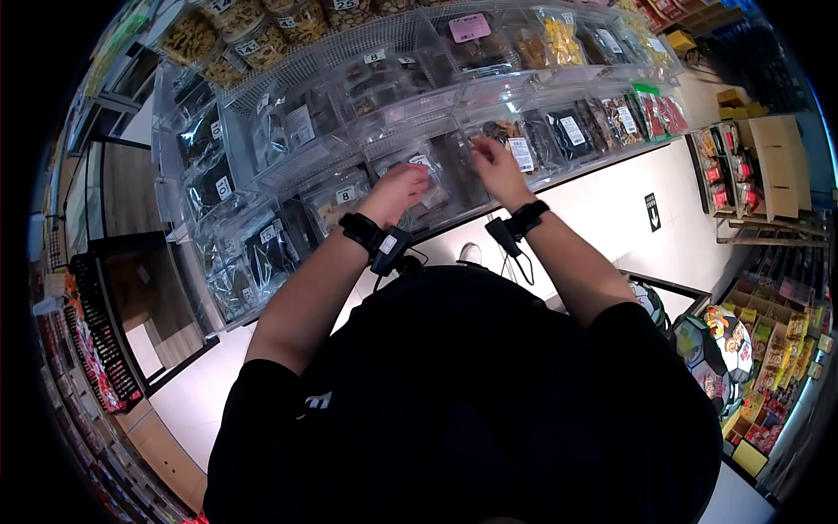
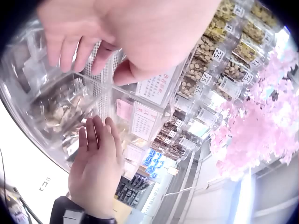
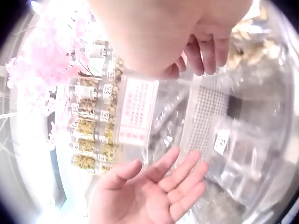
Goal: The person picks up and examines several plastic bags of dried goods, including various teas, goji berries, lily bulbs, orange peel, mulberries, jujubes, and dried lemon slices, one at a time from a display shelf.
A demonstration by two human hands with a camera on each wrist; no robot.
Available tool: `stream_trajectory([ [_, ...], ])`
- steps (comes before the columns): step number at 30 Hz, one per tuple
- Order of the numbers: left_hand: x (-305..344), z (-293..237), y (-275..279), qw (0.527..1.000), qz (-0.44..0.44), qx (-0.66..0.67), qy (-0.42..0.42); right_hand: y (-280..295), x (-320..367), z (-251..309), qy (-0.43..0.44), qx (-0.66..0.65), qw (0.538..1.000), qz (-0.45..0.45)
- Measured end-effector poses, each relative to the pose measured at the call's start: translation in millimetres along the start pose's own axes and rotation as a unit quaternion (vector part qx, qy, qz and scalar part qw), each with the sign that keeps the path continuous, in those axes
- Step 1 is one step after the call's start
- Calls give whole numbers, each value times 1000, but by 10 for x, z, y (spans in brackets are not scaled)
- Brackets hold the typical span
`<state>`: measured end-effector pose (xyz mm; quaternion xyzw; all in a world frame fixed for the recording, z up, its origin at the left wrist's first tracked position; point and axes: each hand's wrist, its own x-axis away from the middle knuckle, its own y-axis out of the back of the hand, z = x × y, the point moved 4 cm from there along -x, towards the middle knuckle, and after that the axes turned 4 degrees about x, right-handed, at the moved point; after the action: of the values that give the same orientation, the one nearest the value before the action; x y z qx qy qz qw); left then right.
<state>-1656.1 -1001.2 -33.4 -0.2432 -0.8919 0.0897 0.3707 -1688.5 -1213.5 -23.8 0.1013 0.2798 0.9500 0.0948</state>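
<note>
My left hand hovers over a clear compartment of the display in the head view, fingers loosely bent and holding nothing. Under its fingertips lie clear plastic packets. To its right, my right hand is beside a bag with a white label, also with nothing in its grasp. From the left wrist, the right hand shows its palm with fingers extended. The right wrist view shows the left palm turned up, fingers spread, and the right hand above with its fingers pointing down.
Clear plastic dividers split the tiered display into bins of bagged dried goods. Jars stand along the back, with pink blossoms above them. A wooden rack and a bin of balls stand at the right.
</note>
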Motion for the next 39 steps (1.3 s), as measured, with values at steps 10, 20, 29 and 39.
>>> stream_trajectory([
  [10, -402, -296, -811, 981, 86, 173, 17, 946, -407, -689, -164, -71, 982, 62],
  [20, -907, 51, -1746, 992, -75, 103, 0, 1090, -524, -991, -197, -119, 935, 270],
  [29, -1080, 144, -1666, 995, -60, 74, 2, 1079, -533, -989, -196, -211, 874, 391],
  [39, -350, -104, -1935, 985, -79, 143, -47, 1463, -165, -493, -161, -257, 852, 427],
])
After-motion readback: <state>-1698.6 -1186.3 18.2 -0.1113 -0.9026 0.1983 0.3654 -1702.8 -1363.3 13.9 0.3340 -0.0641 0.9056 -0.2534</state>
